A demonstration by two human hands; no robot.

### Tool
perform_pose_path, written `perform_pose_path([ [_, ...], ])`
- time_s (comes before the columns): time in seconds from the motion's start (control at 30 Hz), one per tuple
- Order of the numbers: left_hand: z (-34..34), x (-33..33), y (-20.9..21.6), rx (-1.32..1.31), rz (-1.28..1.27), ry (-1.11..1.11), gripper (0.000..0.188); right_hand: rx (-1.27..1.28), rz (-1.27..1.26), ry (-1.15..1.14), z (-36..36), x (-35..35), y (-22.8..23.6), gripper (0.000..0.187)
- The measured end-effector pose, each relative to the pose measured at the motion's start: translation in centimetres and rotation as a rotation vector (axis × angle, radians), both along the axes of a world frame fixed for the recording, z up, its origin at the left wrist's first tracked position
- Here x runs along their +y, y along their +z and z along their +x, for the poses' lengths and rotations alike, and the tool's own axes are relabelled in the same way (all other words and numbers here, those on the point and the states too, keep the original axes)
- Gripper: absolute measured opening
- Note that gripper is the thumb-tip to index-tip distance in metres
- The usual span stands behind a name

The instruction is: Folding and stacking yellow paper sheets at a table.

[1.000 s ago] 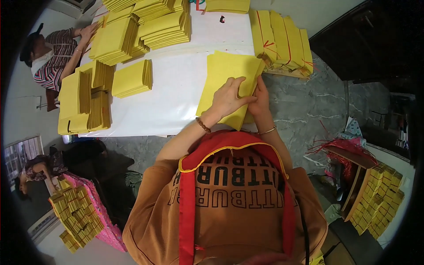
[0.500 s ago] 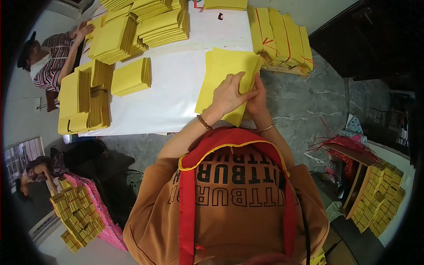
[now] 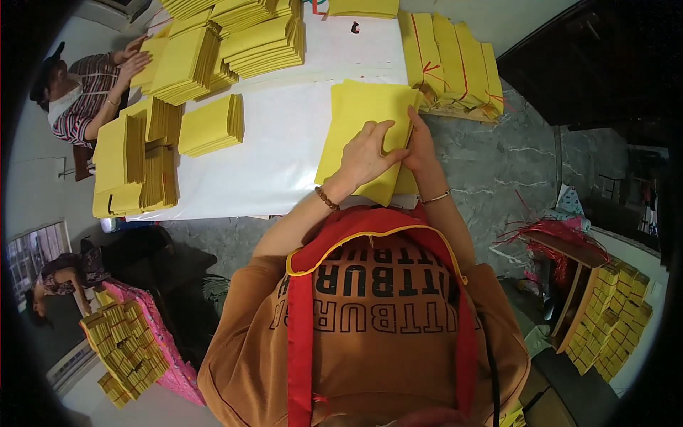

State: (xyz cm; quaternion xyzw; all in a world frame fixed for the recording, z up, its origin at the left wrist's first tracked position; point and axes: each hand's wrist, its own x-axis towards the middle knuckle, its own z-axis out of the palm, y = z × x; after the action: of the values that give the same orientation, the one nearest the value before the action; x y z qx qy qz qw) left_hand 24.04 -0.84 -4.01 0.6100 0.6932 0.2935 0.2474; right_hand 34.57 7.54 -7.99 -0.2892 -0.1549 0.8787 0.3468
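Left fingers (image 3: pixel 368 134) spread on yellow paper (image 3: pixel 366 107), right fingers (image 3: pixel 420 129) perhaps pinching its edge; lettering (image 3: pixel 384 280) crosses sweatshirt (image 3: pixel 384 363).

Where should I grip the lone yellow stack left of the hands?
Probably by the right edge of the lone yellow stack, coming from the right, where the left hand is. Its layers show there, facing white tabletop, while yellow piles stand close on its left. No band shows, so pinch all layers together.

yellow paper stack (image 3: pixel 351 105): plain matte rectangular sheets, lying broad face up, long sides running away from the wearer with a slight slant. layers out of line, left margin stepped. position: near the right end of the white tabletop (image 3: pixel 274 167).
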Motion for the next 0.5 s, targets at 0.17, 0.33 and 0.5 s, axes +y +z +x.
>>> perform_pose_path([
  [0.17, -0.6, 0.0, 0.0, -0.074, -0.025, -0.029, 0.053, 0.168, 0.052, -0.013, -0.1, -0.5, 1.2, 0.037],
  [0.33, -0.8, -0.4, -0.9, -0.182, 0.032, -0.032, 0.046, 0.278, 0.060, -0.001, 0.3, -0.5, 0.8, 0.036],
  [0.5, -1.0, -0.5, -1.1, -0.241, 0.065, -0.015, 0.036, 0.292, 0.044, -0.015, 0.7, -0.8, -0.6, 0.036],
])
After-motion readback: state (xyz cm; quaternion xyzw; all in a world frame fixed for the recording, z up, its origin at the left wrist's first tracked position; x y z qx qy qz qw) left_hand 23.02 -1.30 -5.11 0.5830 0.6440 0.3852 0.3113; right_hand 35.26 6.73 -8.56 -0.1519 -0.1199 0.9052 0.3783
